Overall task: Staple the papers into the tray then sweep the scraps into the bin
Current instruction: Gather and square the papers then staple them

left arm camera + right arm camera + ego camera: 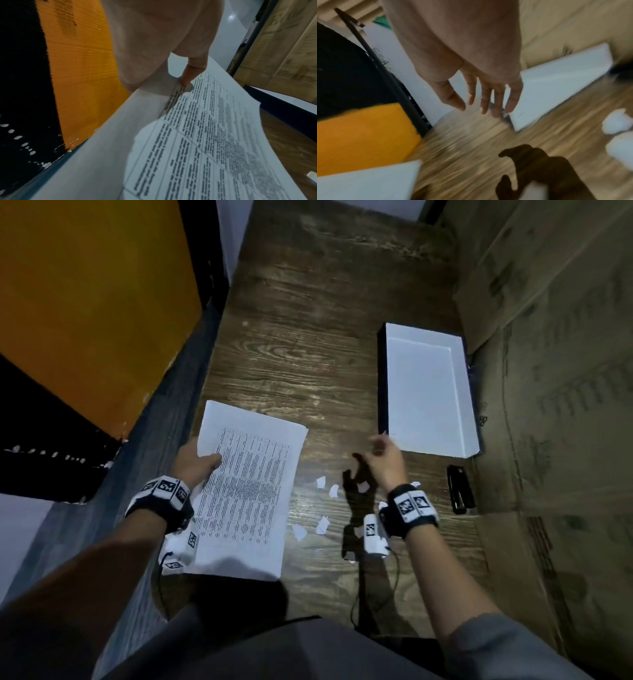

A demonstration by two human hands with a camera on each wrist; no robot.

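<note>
My left hand (197,462) grips the left edge of a stack of printed papers (246,491), thumb (190,73) on top of the papers (205,135). The stack is lifted off the wooden table and curves. My right hand (383,457) hovers empty above the table with its fingers (488,97) spread and relaxed, just short of the white tray (428,392), whose rim (556,75) shows behind them. The black stapler (460,489) lies right of that hand, below the tray. Several white paper scraps (329,508) are scattered between my hands.
A cardboard wall (555,371) runs along the right of the table. An orange and black box (85,320) stands at the left edge. More scraps (618,121) lie near my right wrist.
</note>
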